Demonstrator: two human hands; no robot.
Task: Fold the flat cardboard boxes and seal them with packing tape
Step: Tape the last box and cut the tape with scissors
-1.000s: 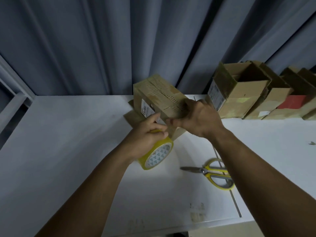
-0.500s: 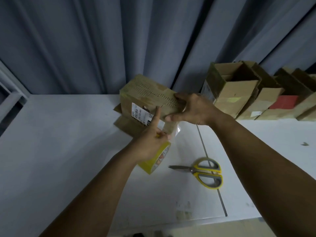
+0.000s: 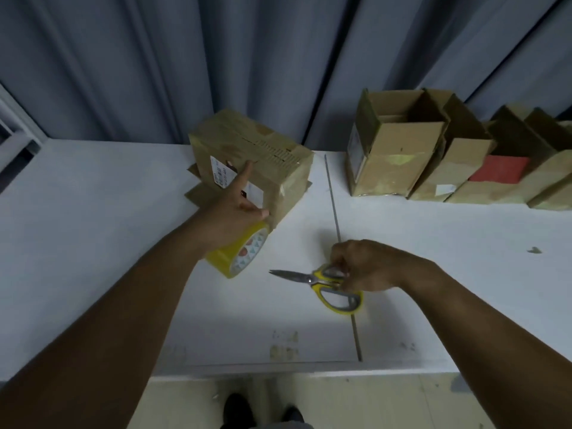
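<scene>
white bench [image 3: 93, 243] before grey curtain [image 3: 185, 57]: left hand [image 3: 230, 215] grips tape roll [image 3: 238, 258], forefinger on box [image 3: 278, 162] just beyond; right hand [image 3: 365, 264] curls round scissors [image 3: 312, 278]. box likely light, stiff; steady by edges.

One taped cardboard box [image 3: 253, 156] stands at the middle of the counter's [image 3: 93, 212] back edge. Along that edge toward the back right corner runs a row of open boxes. Four can be counted: the first open box [image 3: 399, 156], the second [image 3: 461, 162], the third [image 3: 501, 173] and the fourth [image 3: 554, 178]. The row runs out of view, so four is probably the least. There is one roll of yellow packing tape [image 3: 235, 258], one pair of scissors [image 3: 309, 278] and one small dark scrap [image 3: 534, 250] toward the right edge. Two grips show: the left grip [image 3: 235, 218] and the right grip [image 3: 362, 264].
</scene>
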